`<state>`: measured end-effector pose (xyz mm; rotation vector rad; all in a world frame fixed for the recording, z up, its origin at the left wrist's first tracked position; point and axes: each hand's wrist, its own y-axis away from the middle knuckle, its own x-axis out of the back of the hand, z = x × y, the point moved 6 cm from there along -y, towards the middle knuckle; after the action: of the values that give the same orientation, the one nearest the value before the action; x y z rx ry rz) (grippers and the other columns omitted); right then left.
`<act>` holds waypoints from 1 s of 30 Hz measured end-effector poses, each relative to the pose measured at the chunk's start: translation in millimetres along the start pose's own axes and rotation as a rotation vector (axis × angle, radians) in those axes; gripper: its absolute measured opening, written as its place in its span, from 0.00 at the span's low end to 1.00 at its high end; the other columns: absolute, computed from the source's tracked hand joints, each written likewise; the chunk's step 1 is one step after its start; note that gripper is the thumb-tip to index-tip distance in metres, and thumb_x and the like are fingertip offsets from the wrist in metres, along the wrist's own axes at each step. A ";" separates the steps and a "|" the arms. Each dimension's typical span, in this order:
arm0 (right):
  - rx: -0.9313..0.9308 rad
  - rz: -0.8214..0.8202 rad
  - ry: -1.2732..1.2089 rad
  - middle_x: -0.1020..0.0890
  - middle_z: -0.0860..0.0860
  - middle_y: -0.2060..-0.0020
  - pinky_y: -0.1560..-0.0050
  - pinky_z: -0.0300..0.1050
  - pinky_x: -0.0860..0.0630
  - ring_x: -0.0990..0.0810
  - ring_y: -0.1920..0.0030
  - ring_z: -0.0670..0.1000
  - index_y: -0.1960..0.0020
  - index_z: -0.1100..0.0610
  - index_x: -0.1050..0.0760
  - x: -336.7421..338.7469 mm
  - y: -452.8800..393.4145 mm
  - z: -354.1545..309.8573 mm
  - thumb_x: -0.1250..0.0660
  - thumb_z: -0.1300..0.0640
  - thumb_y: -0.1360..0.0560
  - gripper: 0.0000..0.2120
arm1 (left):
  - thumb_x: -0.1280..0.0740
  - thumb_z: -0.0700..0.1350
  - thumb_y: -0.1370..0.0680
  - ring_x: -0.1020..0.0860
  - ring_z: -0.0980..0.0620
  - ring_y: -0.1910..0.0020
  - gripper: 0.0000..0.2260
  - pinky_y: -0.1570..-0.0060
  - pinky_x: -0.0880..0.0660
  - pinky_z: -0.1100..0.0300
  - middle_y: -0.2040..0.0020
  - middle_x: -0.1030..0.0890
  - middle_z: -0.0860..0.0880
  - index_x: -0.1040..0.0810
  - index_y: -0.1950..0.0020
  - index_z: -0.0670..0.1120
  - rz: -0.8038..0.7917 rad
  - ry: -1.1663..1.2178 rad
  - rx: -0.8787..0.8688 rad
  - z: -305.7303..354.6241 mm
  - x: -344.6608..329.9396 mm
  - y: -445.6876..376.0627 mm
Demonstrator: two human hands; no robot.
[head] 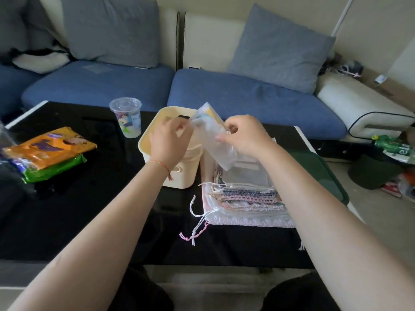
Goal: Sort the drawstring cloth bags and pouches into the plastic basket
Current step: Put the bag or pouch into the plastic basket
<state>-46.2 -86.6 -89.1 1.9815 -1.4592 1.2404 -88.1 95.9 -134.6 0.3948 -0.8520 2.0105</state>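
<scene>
1. Both hands hold one small translucent white drawstring pouch with a yellow and pale-blue print at its top [212, 133] in the air, above the gap between the cream plastic basket [148, 140] and the flat stack of folded cloth bags [247, 198]
2. The right hand [243, 133] pinches the pouch's right edge with curled fingers and thumb; the left hand [169, 140] has its fingers curled at the pouch's upper left corner (the frame is blurred there, so the exact contact is hard to read, but it looks like a pinch)
3. The pouch's long axis is tilted: its printed top points up and away toward the basket's far rim, its lower end hangs down toward the stack on the right
4. The basket sits near the middle of the black glossy table [89, 209], just beside the stack, which lies toward the table's right edge with loose white and pink cords [195, 230] trailing toward the near edge
5. The relation that matters: the basket's opening lies down and to the left of the grip, directly under the left hand, so the left hand is nearer; I judge the pouch needs only a short shift left and a lowering, top end leading or laid flat
6. Elsewhere, an orange snack packet [49, 149] lies near the left edge and a clear lidded plastic cup [126, 117] stands near the far edge
</scene>
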 end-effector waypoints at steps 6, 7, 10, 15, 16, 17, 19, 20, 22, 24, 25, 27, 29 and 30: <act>-0.018 0.183 -0.251 0.27 0.50 0.66 0.65 0.46 0.32 0.29 0.66 0.52 0.61 0.57 0.32 -26.4 -42.5 -54.3 0.26 0.52 0.29 0.16 | 0.40 0.39 0.24 0.30 0.45 0.36 0.17 0.35 0.34 0.50 0.36 0.28 0.45 0.22 0.39 0.50 -0.062 -0.024 0.247 -68.1 31.3 -16.7; -0.021 0.136 -0.218 0.25 0.50 0.65 0.65 0.47 0.31 0.27 0.65 0.52 0.60 0.56 0.32 -38.9 -47.3 -59.9 0.26 0.51 0.29 0.15 | 0.41 0.37 0.25 0.29 0.45 0.37 0.16 0.37 0.33 0.54 0.37 0.27 0.45 0.21 0.41 0.49 -0.053 -0.012 0.246 -70.2 33.5 -17.1; -0.003 0.066 0.097 0.24 0.52 0.58 0.64 0.48 0.36 0.26 0.58 0.56 0.54 0.55 0.32 -67.6 -55.5 -66.7 0.31 0.55 0.27 0.10 | 0.40 0.37 0.24 0.26 0.49 0.45 0.15 0.47 0.31 0.60 0.39 0.25 0.45 0.22 0.41 0.48 -0.063 0.018 0.286 -77.9 36.5 -18.2; 0.178 -0.051 0.664 0.26 0.56 0.43 0.58 0.48 0.34 0.26 0.42 0.60 0.40 0.56 0.28 -97.5 -53.0 -72.6 0.39 0.65 0.24 0.14 | 0.38 0.39 0.24 0.25 0.57 0.60 0.14 0.57 0.26 0.60 0.52 0.22 0.50 0.25 0.39 0.47 -0.114 0.100 0.393 -85.2 32.9 -15.3; 0.180 -0.118 0.720 0.25 0.56 0.45 0.59 0.48 0.33 0.25 0.44 0.59 0.41 0.56 0.27 -103.3 -53.9 -74.1 0.39 0.66 0.24 0.13 | 0.39 0.38 0.23 0.25 0.57 0.61 0.13 0.58 0.24 0.58 0.55 0.23 0.51 0.25 0.40 0.48 -0.111 0.112 0.399 -84.1 33.7 -17.2; 0.157 -0.200 0.755 0.23 0.55 0.46 0.59 0.47 0.33 0.24 0.47 0.58 0.42 0.56 0.26 -108.8 -52.6 -73.5 0.38 0.65 0.25 0.12 | 0.39 0.38 0.23 0.24 0.56 0.62 0.13 0.58 0.21 0.56 0.58 0.24 0.52 0.24 0.41 0.48 -0.108 0.118 0.405 -83.2 33.7 -16.9; 0.108 -0.344 0.811 0.20 0.53 0.49 0.59 0.45 0.31 0.22 0.52 0.57 0.45 0.56 0.23 -115.9 -51.2 -72.6 0.35 0.63 0.25 0.10 | 0.40 0.37 0.24 0.24 0.55 0.63 0.12 0.56 0.19 0.54 0.58 0.24 0.52 0.24 0.43 0.49 -0.104 0.126 0.415 -81.9 34.8 -18.4; 0.097 -0.379 0.830 0.20 0.53 0.50 0.59 0.45 0.30 0.22 0.52 0.57 0.45 0.56 0.23 -119.4 -50.4 -72.2 0.35 0.63 0.25 0.10 | 0.40 0.36 0.24 0.23 0.55 0.63 0.13 0.56 0.19 0.53 0.57 0.23 0.51 0.24 0.44 0.50 -0.103 0.122 0.419 -82.1 34.7 -18.1; 0.084 -0.398 0.837 0.21 0.52 0.51 0.58 0.46 0.29 0.21 0.50 0.57 0.45 0.57 0.23 -126.1 -48.8 -71.1 0.36 0.62 0.24 0.09 | 0.40 0.35 0.25 0.23 0.54 0.63 0.13 0.56 0.19 0.53 0.56 0.23 0.51 0.24 0.46 0.50 -0.097 0.114 0.408 -81.5 34.3 -18.0; 0.052 -0.442 0.751 0.22 0.51 0.55 0.57 0.47 0.30 0.22 0.53 0.56 0.47 0.56 0.24 -136.2 -47.5 -67.5 0.37 0.61 0.23 0.07 | 0.41 0.35 0.24 0.24 0.55 0.62 0.13 0.58 0.20 0.55 0.58 0.24 0.53 0.22 0.49 0.51 -0.089 0.120 0.398 -81.6 34.1 -18.0; 0.035 -0.501 0.696 0.23 0.51 0.58 0.57 0.47 0.30 0.23 0.56 0.55 0.48 0.56 0.24 -141.7 -47.5 -64.9 0.36 0.60 0.23 0.06 | 0.41 0.35 0.24 0.24 0.55 0.62 0.13 0.59 0.20 0.56 0.58 0.25 0.54 0.22 0.51 0.51 -0.091 0.120 0.393 -81.7 33.6 -18.3; -0.015 -0.670 0.611 0.21 0.51 0.59 0.57 0.46 0.26 0.23 0.59 0.53 0.47 0.56 0.21 -145.9 -45.5 -57.8 0.33 0.56 0.24 0.08 | 0.41 0.37 0.23 0.24 0.53 0.57 0.12 0.55 0.23 0.58 0.53 0.24 0.53 0.20 0.52 0.51 -0.104 0.092 0.377 -82.2 32.1 -17.4; -0.096 -0.776 0.496 0.17 0.52 0.55 0.55 0.46 0.20 0.19 0.57 0.53 0.47 0.55 0.19 -136.3 -44.0 -52.5 0.29 0.51 0.26 0.11 | 0.37 0.40 0.24 0.26 0.50 0.48 0.09 0.51 0.28 0.58 0.45 0.25 0.50 0.20 0.50 0.51 -0.079 -0.040 0.324 -80.6 33.8 -17.8; -0.118 -0.765 0.414 0.16 0.53 0.55 0.55 0.45 0.19 0.18 0.58 0.52 0.48 0.56 0.18 -129.5 -45.9 -51.7 0.29 0.53 0.26 0.10 | 0.35 0.40 0.25 0.28 0.48 0.46 0.09 0.49 0.29 0.58 0.44 0.26 0.48 0.19 0.48 0.49 -0.042 -0.122 0.255 -75.2 36.7 -18.9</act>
<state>-35.6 42.0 -159.3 1.7839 -0.4771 1.0744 -89.1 178.0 -159.6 0.6800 -0.6555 2.0777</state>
